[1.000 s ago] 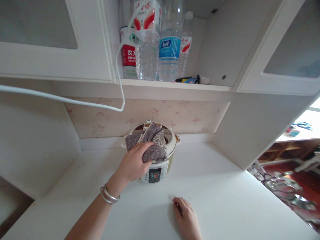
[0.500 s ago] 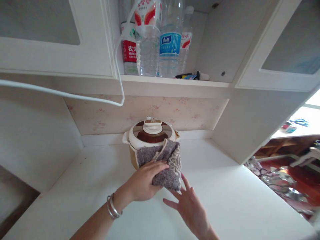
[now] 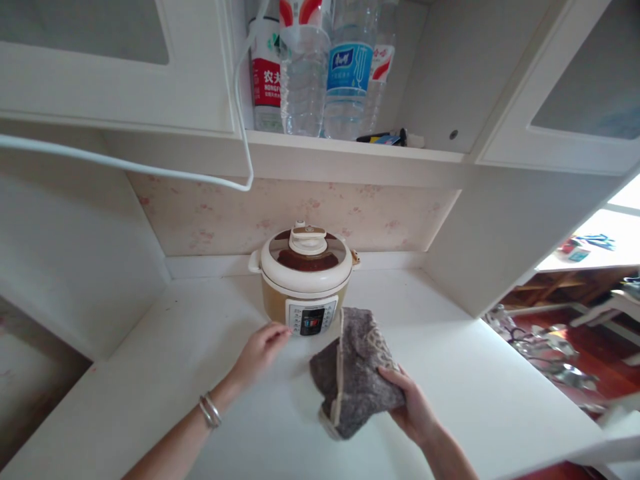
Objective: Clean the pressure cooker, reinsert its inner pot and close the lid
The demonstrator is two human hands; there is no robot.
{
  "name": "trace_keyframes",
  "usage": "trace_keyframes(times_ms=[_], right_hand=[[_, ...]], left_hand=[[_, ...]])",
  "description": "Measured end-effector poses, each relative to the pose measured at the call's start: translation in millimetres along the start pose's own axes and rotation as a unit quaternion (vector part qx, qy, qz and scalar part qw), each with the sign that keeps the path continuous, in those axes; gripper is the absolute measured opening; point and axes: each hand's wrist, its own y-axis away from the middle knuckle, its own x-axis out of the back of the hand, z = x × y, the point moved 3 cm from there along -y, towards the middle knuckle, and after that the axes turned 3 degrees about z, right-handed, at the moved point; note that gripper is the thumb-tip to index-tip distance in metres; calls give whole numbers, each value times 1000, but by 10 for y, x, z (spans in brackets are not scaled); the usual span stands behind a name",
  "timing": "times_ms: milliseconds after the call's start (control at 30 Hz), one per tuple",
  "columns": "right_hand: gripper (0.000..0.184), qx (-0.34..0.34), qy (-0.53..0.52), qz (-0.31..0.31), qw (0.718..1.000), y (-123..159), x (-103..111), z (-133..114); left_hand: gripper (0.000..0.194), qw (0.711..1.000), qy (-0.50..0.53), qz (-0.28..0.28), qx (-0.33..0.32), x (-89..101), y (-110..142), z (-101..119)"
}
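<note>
A grey-brown towel [image 3: 360,380] with pale scroll patterns and a light edge hangs loosely folded from my right hand [image 3: 407,400], which grips its right side. My left hand [image 3: 263,350] has its fingers curled in and shows nothing in them. It is slightly blurred, close to the lower left of the pressure cooker's control panel [image 3: 311,317]. The white and gold electric pressure cooker [image 3: 306,280] stands upright with its brown-and-white lid on. The towel is in front of the cooker, to its right.
The cooker rests on a white counter [image 3: 210,413] between side panels. Above is a shelf [image 3: 320,143] with several plastic bottles [image 3: 347,87] and small items. A white cable [image 3: 150,172] hangs across the left. Shiny pots [image 3: 545,353] lie beyond the counter's right side.
The towel has left the cooker's front and moved down and right, passing from my left hand to my right. My left hand has drawn away leftward and curled. The control panel is now uncovered.
</note>
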Motion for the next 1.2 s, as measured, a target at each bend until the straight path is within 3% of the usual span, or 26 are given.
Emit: trace_keyframes(times_ms=[67,100,233,333,400,467,600,700,767,900,1067,1200], right_hand=[[53,7,37,51,998,-3,388,-152],[53,7,66,79,995,11,581,-225],[70,-11,211,223,952,138,1282,-435],[84,72,338,374,861,271,1713,-492],[83,164,436,415,782,350,1889,-428],[70,249,507,407,718,402,1971,-274],[43,329,606,304,658,385,1973,80],[45,355,689,260,575,338,1954,194],[47,362,715,262,537,324,1958,204],[46,361,729,280,509,341,1926,190],[52,316,635,443,549,395,1952,178],[64,323,598,468,565,401,1937,185]], left_hand=[[53,989,21,119,87,244,-199,-251],[57,983,39,143,109,337,-301,-354],[65,983,69,121,118,559,-674,-514],[70,993,74,50,84,581,-831,-448],[71,991,120,3,62,548,-874,-417],[73,982,181,-12,58,506,-896,-434],[73,964,256,-15,71,382,-952,-502],[68,960,268,-34,75,196,-1031,-473],[72,959,268,-34,84,21,-1112,-432],[80,958,271,-17,91,-429,-1316,-336],[77,964,255,-24,70,-1013,-1528,-165],[76,981,183,-24,60,-1348,-1684,1]])
